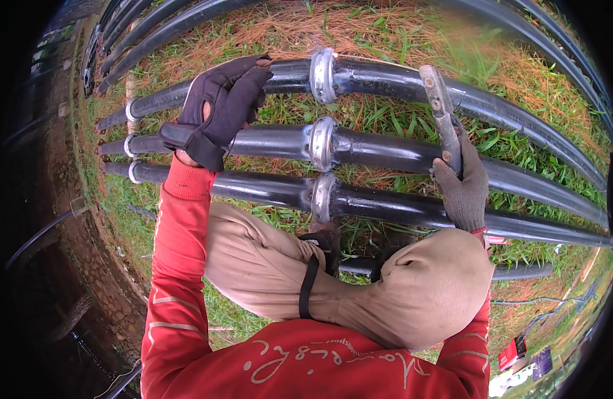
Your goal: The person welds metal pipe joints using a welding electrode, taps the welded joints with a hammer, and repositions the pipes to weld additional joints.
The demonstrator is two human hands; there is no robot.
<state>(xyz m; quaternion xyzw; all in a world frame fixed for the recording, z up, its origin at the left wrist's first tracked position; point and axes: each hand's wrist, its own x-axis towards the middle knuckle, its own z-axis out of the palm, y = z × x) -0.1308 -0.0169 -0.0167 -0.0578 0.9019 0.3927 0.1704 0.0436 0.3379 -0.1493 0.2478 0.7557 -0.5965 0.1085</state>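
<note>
Three black pipes lie side by side before me: a far pipe (pixel 386 78), a middle pipe (pixel 386 146) and a near pipe (pixel 386 201). Each carries a pale metal collar at mid-length, such as the far collar (pixel 323 75). My left hand (pixel 223 103), in a dark fingerless glove, is closed at the far pipe, left of that collar; what its curled fingers hold is hidden. My right hand (pixel 465 179), in a grey-brown knit glove, grips a worn grey welding electrode holder (pixel 441 113). A thin light rod (pixel 379 64) runs from its top towards the far collar.
My bent legs in beige trousers (pixel 266 266) are close to the near pipe. More black pipes (pixel 167 26) lie beyond, at the far left and far right. Grass and dry needles (pixel 280 33) cover the ground. Blue cord (pixel 552 302) and a red box (pixel 509 356) lie at right.
</note>
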